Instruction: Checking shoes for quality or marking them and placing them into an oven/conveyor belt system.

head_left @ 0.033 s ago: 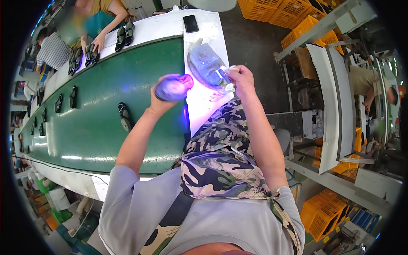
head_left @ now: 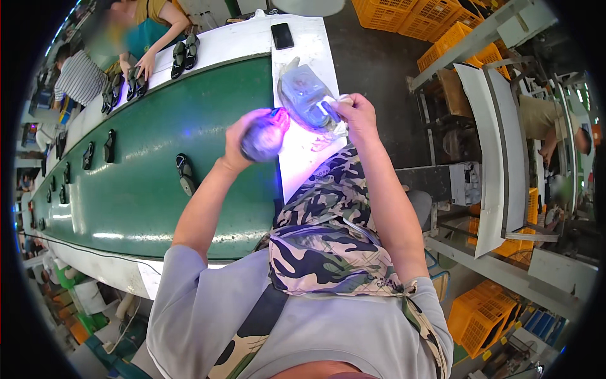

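Observation:
My left hand (head_left: 237,140) is closed around a dark shoe (head_left: 261,140), blurred by motion and lit violet, above the right end of the green belt. Its open end points towards the white table strip. My right hand (head_left: 357,118) pinches a crumpled white cloth (head_left: 341,129) between thumb and fingers. Just left of those fingers sits a pale, bluish plastic container (head_left: 304,88) on the white strip (head_left: 314,47). A small bluish piece at my right fingertips is too unclear to name. A single dark shoe (head_left: 185,174) lies on the belt, left of my left forearm.
The green belt (head_left: 139,208) carries several more dark shoes. A black phone (head_left: 282,36) lies on the strip's far end. Across the belt a co-worker's hand (head_left: 146,64) touches shoes on the white ledge. Orange crates (head_left: 480,319) and a metal rack stand to the right.
The shoe in my left hand has turned and moved slightly right and nearer to me. My right hand has shifted a little left and up, still pinching the cloth.

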`<state>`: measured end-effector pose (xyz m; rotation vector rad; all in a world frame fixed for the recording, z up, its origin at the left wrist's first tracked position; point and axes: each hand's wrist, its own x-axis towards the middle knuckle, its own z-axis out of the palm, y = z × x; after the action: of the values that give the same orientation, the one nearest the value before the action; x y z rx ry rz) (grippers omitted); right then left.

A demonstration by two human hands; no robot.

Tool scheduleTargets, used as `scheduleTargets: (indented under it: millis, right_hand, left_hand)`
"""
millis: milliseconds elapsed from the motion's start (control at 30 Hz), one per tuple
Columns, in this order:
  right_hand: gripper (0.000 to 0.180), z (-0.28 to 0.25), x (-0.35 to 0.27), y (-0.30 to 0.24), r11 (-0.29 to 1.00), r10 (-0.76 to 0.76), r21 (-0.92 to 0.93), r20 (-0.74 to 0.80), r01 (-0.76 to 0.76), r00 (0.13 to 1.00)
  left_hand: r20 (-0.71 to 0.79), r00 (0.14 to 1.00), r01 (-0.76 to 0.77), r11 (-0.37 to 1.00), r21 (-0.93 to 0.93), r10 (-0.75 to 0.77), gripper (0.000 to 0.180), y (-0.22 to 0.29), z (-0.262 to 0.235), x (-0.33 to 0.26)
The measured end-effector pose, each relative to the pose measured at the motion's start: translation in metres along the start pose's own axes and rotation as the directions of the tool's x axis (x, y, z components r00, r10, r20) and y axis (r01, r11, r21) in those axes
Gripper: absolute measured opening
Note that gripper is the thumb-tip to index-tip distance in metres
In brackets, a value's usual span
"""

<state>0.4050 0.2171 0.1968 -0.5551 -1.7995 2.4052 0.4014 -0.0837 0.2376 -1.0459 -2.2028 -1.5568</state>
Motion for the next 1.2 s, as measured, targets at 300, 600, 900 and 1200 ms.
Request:
scheduleTargets:
  millis: [300,600,900,1200]
  right_hand:
    - [0.019,0.044,-0.03,-0.057,0.961,-0.272,-0.014,0.106,0.275,0.957]
    - [0.017,0.041,-0.039,-0.06,0.955,-0.271,-0.084,0.154,0.286,0.95]
    - [0.018,0.04,-0.054,-0.055,0.982,-0.097,0.184,0.255,0.05,0.962]
    - [0.019,0.03,-0.058,-0.066,0.987,-0.074,0.16,0.269,0.031,0.96]
  left_hand:
    - [0.227,0.883,-0.464,0.839,0.285,0.412,0.053,0.051,0.005,0.045]
    - [0.261,0.878,-0.47,0.825,0.314,0.401,0.056,0.056,0.01,0.047]
    - [0.23,0.907,-0.417,0.825,0.38,0.353,0.055,0.04,0.021,0.046]
    - [0.202,0.944,-0.321,0.873,0.368,0.262,0.059,0.026,0.032,0.044]
